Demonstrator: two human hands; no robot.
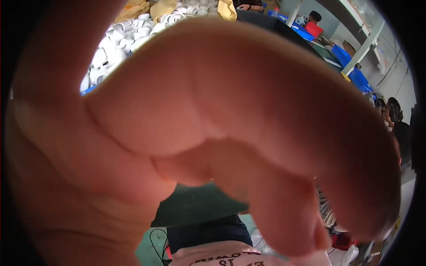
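Note:
My left hand (186,102) is very close to the camera and covers most of the head view, its palm side facing me. The thumb points up at the left. The fingers reach to the right, apart from the thumb, and bend loosely downward at their ends. Nothing shows between them. Through the gap between thumb and forefinger I see a heap of white ring-shaped plastic parts (133,33). Below the palm shows part of a dark green tabletop (195,206). My right hand is out of view.
Yellowish bags or cloths (164,9) lie by the white parts. Blue bins (361,80) stand at the right near a pale metal rack (364,46). Other people (314,17) are in the background, top and right. A black cable (157,239) loops beside the table below.

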